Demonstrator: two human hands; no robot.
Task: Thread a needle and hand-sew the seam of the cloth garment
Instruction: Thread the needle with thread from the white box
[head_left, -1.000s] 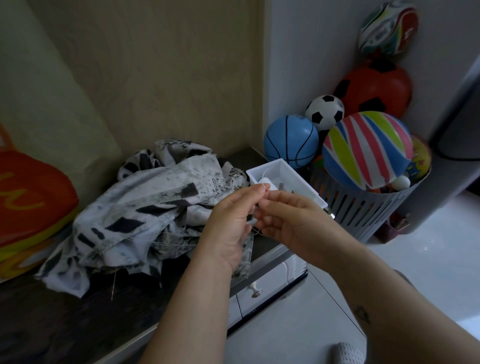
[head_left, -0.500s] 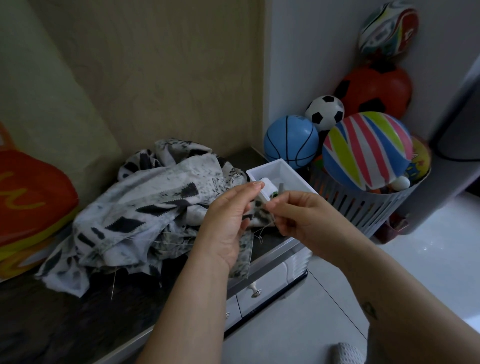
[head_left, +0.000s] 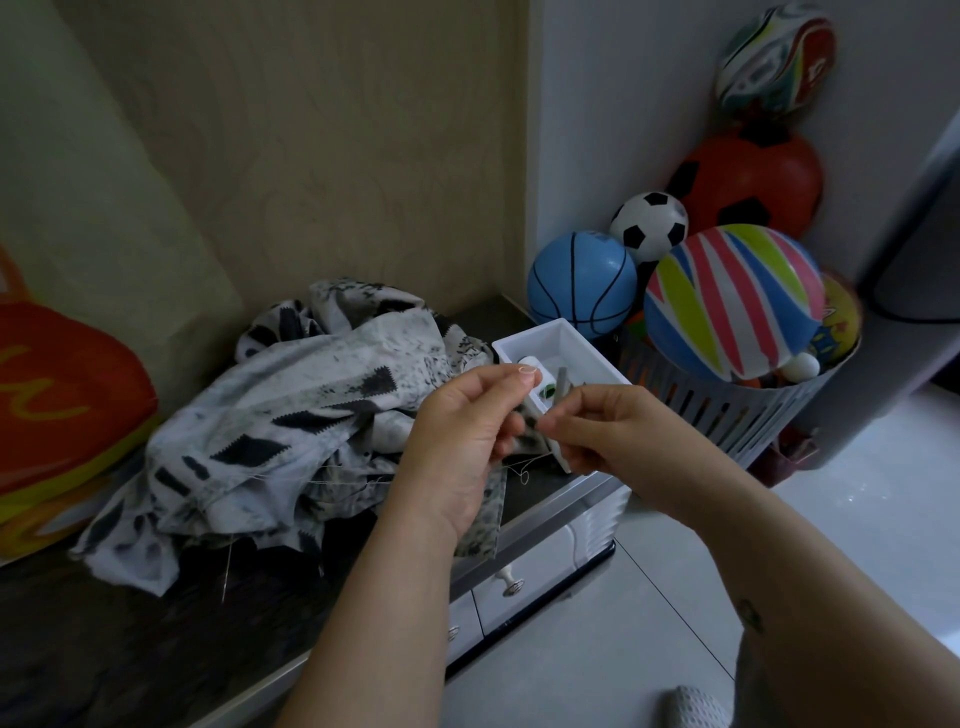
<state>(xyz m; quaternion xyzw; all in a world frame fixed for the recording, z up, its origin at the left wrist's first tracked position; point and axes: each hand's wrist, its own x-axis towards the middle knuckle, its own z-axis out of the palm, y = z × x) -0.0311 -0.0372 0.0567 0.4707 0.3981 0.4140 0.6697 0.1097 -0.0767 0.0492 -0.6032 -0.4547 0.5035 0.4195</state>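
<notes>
Threading step, by the look, mid-frame: left hand (head_left: 462, 441) curled in a pinch, contents too fine to tell; right hand (head_left: 618, 436) pinching thread (head_left: 523, 470) just beside; garment (head_left: 291, 410) heaped centre-left. Next, likely: steady aim at the eye.

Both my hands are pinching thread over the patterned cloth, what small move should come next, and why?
Probably draw the right hand a little away from the left hand to pull the thread taut: it sags in a small loop between them above the cloth. The needle is too small to make out.
</notes>
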